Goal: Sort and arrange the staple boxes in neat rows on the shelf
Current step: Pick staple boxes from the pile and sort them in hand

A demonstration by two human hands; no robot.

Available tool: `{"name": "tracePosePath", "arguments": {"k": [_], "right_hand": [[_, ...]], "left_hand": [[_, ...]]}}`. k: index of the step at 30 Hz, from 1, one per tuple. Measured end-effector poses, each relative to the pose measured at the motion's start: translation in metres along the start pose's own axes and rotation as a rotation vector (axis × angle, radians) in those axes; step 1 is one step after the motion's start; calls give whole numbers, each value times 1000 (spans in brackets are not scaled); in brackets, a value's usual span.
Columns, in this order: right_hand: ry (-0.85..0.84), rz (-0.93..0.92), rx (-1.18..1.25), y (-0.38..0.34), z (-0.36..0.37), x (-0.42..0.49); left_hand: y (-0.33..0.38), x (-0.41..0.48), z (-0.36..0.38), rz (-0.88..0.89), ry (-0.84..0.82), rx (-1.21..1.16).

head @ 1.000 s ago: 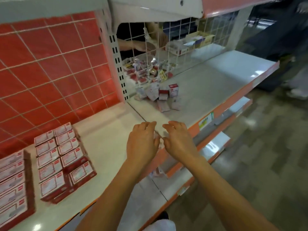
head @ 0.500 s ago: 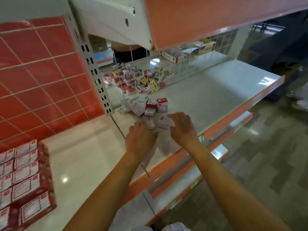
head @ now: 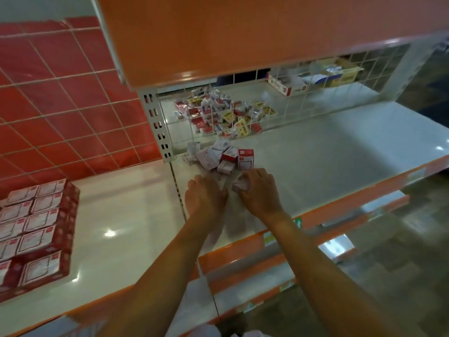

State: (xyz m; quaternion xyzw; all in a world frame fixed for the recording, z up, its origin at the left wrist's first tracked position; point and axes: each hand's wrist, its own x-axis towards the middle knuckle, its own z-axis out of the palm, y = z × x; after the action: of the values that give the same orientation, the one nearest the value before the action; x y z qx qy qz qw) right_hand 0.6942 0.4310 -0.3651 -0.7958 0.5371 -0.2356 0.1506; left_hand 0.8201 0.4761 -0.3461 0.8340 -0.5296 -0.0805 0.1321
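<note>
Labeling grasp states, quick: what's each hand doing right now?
Left hand: palm down at the loose pile, fingertips hidden; cannot tell.
Right hand: curled round a small staple box.

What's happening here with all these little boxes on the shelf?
A person is sorting small red-and-white cardboard staple boxes. Both hands are at the loose pile on the white metal shelf; the right hand grips one box, while what the left hand holds is hidden. Neat rows of boxes already lie at the far left.
</note>
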Motion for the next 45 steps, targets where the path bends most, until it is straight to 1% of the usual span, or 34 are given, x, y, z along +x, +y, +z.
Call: {"name": "tracePosePath", "arguments": {"k": [3, 5, 8, 11, 15, 17, 19, 22, 26, 31, 33, 38, 42, 45], "right_hand": [[-55, 25, 105, -7, -8, -4], [-89, 73, 209, -15, -14, -9], [-160, 195, 375, -22, -19, -19], [-207, 283, 557, -27, -20, -27], [-303, 352, 740, -41, -23, -31], [-336, 391, 925, -50, -25, -35], [-358, 357, 1042, -58, -26, -42], [-439, 259, 1065, -71, -22, -52], [-668, 276, 1122, -98, -12, -63], [-841, 51, 1041, -125, -5, -84], [-861, 6, 1033, -138, -2, -91], [-897, 39, 1131, -173, 16, -110], [-896, -19, 1055, -202, 29, -125], [-874, -38, 1041, -229, 38, -138]], "left_hand": [[-8, -6, -2, -30, -12, -37], [-15, -12, -5, -9, -11, -57], [-28, -29, -8, 26, 62, -137], [-41, -45, -17, -19, 105, -205], [-59, -58, -32, -74, 88, -296], [-69, -66, -39, -72, 95, -333], [-78, -77, -44, -85, 116, -366], [-92, -93, -52, -113, 154, -378], [-118, -113, -60, -178, 212, -405], [-158, -137, -75, -251, 245, -401], [-172, -148, -81, -269, 266, -385], [-203, -173, -97, -321, 306, -414], [-232, -190, -112, -310, 318, -392], [-258, -202, -123, -322, 335, -396]]}}
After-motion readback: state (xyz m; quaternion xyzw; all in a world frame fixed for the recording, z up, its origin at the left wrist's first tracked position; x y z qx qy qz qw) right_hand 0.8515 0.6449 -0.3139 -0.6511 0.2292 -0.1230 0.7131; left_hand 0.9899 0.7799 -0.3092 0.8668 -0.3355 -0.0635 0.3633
